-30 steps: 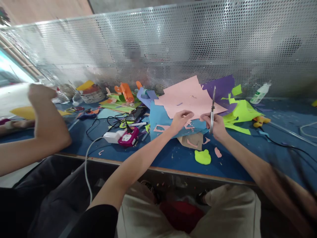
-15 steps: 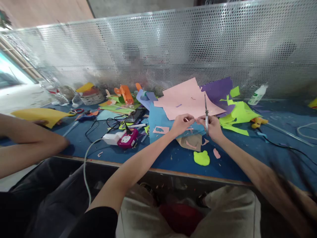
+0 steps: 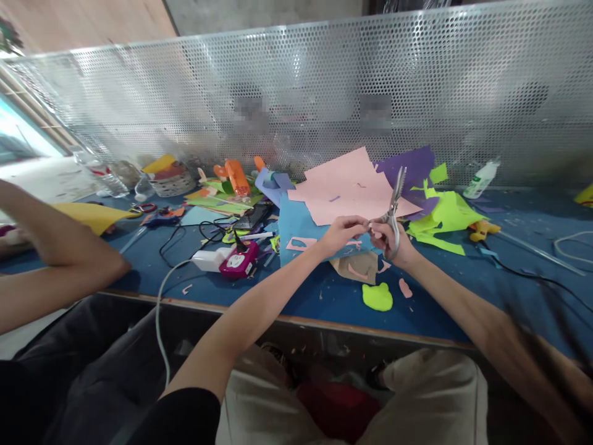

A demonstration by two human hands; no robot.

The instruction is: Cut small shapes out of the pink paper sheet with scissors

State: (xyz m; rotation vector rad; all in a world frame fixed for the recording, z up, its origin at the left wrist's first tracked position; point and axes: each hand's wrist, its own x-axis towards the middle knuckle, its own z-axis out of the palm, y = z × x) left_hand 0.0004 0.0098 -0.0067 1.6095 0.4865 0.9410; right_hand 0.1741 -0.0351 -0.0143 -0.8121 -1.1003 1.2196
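My right hand [image 3: 402, 247] is closed on a pair of scissors [image 3: 396, 196], the blades pointing up and away from me. My left hand [image 3: 345, 233] is closed in a pinch, its fingertips meeting the right fingers; a tiny pale piece seems to be between them, too small to name. Under and beyond the hands lies a large pink sheet [image 3: 345, 185], over a blue sheet [image 3: 296, 217]. A pink scrap with a cut-out hole [image 3: 308, 243] is left of the hands. Nearer me lie a lime green bear-head shape [image 3: 377, 298] and a small pink cut-out [image 3: 405, 288].
At left, another person's arm [image 3: 65, 266] rests by a yellow sheet [image 3: 97, 215]. A magenta power adapter [image 3: 239, 259] with cords sits left of my hands. Purple [image 3: 407, 162] and lime sheets [image 3: 447, 213] and a white bottle [image 3: 482, 178] are at right. A perforated metal panel [image 3: 296, 80] stands behind.
The scissors have turned in my right hand, their blades now tilting rightward. My left fingers have shifted slightly right. The other person's arm at left has risen.
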